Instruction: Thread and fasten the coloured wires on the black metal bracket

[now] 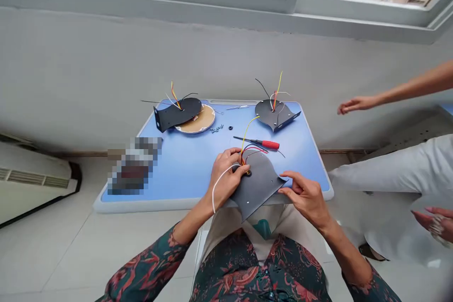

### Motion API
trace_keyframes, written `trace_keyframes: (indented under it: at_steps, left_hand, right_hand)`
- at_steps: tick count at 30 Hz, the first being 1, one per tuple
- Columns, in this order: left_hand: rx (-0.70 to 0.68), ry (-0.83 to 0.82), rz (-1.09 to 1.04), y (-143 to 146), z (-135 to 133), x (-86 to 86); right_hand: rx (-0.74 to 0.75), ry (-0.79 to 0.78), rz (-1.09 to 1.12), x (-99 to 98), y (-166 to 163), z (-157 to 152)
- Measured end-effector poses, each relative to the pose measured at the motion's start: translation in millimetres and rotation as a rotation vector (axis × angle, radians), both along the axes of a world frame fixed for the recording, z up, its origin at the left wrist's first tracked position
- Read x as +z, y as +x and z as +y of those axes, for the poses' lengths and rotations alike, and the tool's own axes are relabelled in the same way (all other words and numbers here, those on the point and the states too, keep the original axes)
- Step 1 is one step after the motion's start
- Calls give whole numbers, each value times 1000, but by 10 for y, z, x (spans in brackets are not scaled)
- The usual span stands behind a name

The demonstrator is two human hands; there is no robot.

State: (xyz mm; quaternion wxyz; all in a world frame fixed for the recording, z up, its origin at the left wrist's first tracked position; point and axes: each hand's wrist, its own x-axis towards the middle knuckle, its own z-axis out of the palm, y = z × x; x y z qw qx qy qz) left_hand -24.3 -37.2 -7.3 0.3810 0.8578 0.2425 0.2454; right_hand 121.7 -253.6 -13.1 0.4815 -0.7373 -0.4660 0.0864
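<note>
Left hand: the left hand (226, 180) lies on the left part of the dark grey plate (260, 188). Its fingers are bent and close together, and they press the plate just at the hole where the wires come out. I cannot tell if the fingertips also pinch the wires.
Right hand: the right hand (307, 197) holds the right corner of the same plate. Thumb and first finger are clamped on its edge, and the other fingers are curled below.
Plate: it rests at the near edge of the blue table (184, 165), between the two hands, and its pointed end hangs over the edge toward the person's lap.
Wires: a white wire (215, 193) loops over the left wrist, a yellow wire (248, 127) rises up from the hole, and red wires (255, 148) bend to the right.
Screwdriver: the red-handled screwdriver (264, 142) lies flat on the table just behind the plate, not touched by any hand.
Far left: a second dark plate (175, 114) with wires lies partly on a round beige disc (202, 121).
Far right: a third dark plate (275, 115) with wires standing up.
Small parts: some screws (216, 128) and a black ring (230, 128) lie between the disc and the screwdriver.
Another person: an open hand (356, 104) reaches in from the right, well apart from the table.
</note>
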Motion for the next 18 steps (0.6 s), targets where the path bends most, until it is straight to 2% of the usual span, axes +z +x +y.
trace_keyframes:
  at_steps: [3, 7, 18]
  left_hand:
    - [37, -46, -11, 109, -125, 23]
    - [34, -65, -11, 92, -159, 46]
    - [54, 29, 40, 46, -170, 73]
  right_hand:
    - [33, -20, -86, 62, -11, -52]
    - [89, -17, -116, 103, 13, -15]
    - [91, 21, -95, 78, 50, 32]
